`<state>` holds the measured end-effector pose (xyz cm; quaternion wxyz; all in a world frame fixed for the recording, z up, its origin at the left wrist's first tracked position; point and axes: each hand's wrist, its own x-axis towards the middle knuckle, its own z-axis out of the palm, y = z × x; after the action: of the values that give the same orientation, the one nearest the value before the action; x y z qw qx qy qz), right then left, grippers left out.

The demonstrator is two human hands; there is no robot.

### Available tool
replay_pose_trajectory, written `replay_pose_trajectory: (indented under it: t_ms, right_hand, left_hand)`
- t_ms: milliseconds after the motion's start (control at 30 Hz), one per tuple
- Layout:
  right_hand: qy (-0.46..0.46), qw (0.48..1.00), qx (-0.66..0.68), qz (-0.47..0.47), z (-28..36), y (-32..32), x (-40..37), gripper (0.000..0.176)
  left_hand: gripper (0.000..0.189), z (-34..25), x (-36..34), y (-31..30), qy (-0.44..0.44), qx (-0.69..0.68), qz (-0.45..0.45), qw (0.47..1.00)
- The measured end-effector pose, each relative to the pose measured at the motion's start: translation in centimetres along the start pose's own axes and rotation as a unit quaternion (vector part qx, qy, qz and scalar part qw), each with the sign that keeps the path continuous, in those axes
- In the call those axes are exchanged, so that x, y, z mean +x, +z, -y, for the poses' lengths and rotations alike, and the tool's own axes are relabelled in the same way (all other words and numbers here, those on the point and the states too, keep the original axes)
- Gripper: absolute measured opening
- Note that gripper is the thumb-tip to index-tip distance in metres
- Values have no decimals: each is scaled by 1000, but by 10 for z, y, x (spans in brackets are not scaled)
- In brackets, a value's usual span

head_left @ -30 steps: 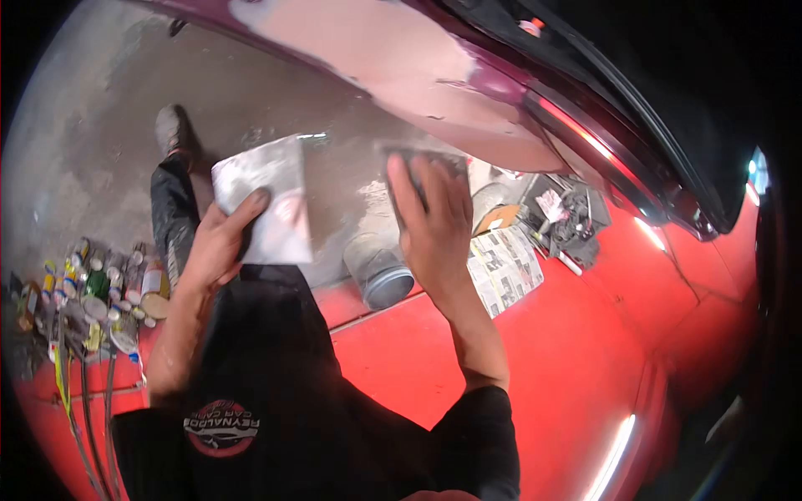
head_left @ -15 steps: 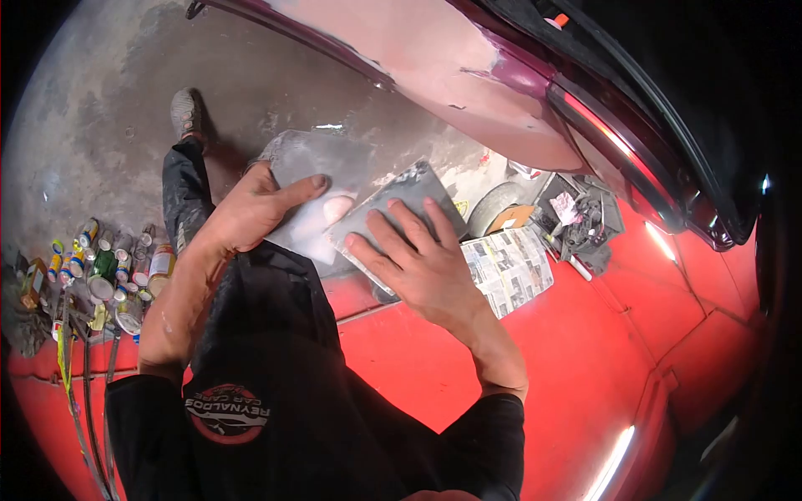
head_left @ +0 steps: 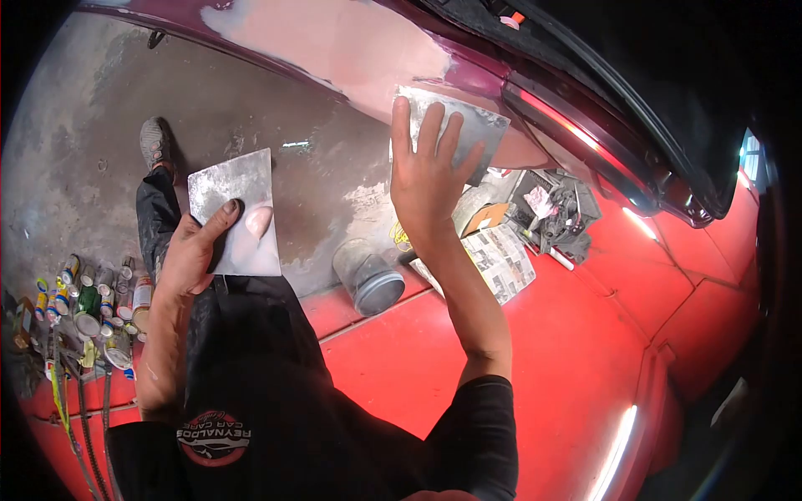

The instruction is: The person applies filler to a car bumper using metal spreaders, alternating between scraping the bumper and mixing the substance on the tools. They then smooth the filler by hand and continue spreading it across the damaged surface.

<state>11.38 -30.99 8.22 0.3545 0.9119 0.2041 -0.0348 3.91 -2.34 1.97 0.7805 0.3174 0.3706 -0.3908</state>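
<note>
The right hand (head_left: pixel 426 179) grasps a metal spreader (head_left: pixel 483 125), fingers splayed across its face, against the car's filler patch (head_left: pixel 334 42). The left hand (head_left: pixel 190 250) grips the putty board (head_left: pixel 230 188) lower left, well apart.

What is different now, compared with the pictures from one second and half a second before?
The right hand lifted its metal spreader off the plate and carried it up against the pink filler patch on the car panel. The left hand drew the plate back to the left, so the two tools are apart. Both hands kept their tools; the can and the newspaper stayed on the floor.
</note>
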Motion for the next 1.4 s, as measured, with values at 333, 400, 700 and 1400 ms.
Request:
replay_pose_trajectory:
  t_ms: [333,400,700,1400]
  right_hand:
    - [31,999,-28,-32,8,21,7,49]
    - [34,999,4,-15,9,28,2,62]
    - [20,995,84,43,3,-3,-4,53]
    - [28,994,87,52,6,-7,-7,51]
  left_hand:
    - [28,1,3,0,-19,-26,-1,999]
    - [28,2,3,-2,-16,-25,-5,1000]
    - [30,3,2,-10,-30,-28,-9,999]
    - [34,3,-5,-15,-29,-4,-14,999]
